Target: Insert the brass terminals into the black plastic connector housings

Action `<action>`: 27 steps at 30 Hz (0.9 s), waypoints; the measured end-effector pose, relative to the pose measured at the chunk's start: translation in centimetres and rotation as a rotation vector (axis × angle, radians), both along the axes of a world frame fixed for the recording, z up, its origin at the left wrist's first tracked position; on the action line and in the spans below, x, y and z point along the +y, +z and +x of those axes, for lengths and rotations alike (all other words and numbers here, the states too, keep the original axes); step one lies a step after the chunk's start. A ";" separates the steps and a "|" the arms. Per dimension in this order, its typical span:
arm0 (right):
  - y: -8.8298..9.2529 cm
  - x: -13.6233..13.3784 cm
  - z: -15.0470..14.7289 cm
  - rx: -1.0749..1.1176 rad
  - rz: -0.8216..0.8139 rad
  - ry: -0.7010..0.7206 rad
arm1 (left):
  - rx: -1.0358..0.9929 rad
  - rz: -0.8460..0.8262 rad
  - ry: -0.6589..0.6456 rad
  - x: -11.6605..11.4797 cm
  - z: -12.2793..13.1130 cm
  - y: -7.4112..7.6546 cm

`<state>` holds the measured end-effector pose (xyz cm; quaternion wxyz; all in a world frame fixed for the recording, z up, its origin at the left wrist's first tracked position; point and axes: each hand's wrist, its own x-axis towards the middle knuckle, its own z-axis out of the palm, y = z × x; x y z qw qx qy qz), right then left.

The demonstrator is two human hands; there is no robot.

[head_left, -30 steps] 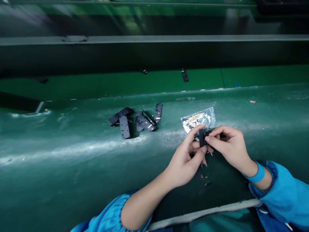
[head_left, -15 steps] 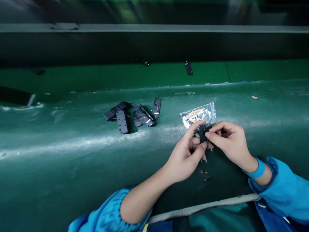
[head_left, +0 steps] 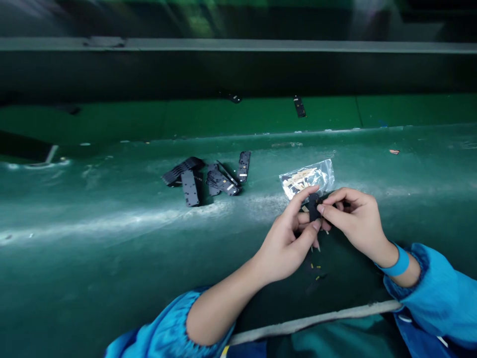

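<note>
Both hands meet over the green bench top, right of centre. My left hand point(head_left: 286, 243) pinches a small black plastic part point(head_left: 313, 208) between thumb and fingers. My right hand point(head_left: 354, 219) closes its fingertips on the same part from the right side. Just behind the hands lies a small clear bag point(head_left: 307, 177) of tan and gold pieces. A few tiny gold bits point(head_left: 316, 268) are scattered on the bench below the hands. Blue sleeves cover both forearms, and a blue band circles my right wrist.
A loose pile of several black flat parts point(head_left: 206, 179) lies to the left of the hands. Two single black parts point(head_left: 299, 106) sit on the green belt farther back, beneath a dark rail point(head_left: 238, 45). A pale bench edge strip point(head_left: 316, 320) runs near my body.
The view shifted slightly, so the parts on the belt appear a little further right. My hands keep the same grip on the black part.
</note>
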<state>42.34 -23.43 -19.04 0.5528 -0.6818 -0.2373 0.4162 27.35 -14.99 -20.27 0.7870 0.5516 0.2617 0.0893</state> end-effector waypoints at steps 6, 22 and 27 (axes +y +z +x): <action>-0.1 0.0 0.0 0.002 -0.007 0.002 | -0.008 0.008 -0.001 0.0 0.0 -0.2; -0.3 -0.1 0.0 0.005 -0.025 -0.008 | -0.049 0.002 -0.001 -0.2 0.1 -0.6; -0.3 0.0 -0.1 0.018 -0.026 -0.019 | -0.049 0.013 -0.002 -0.2 0.1 -0.6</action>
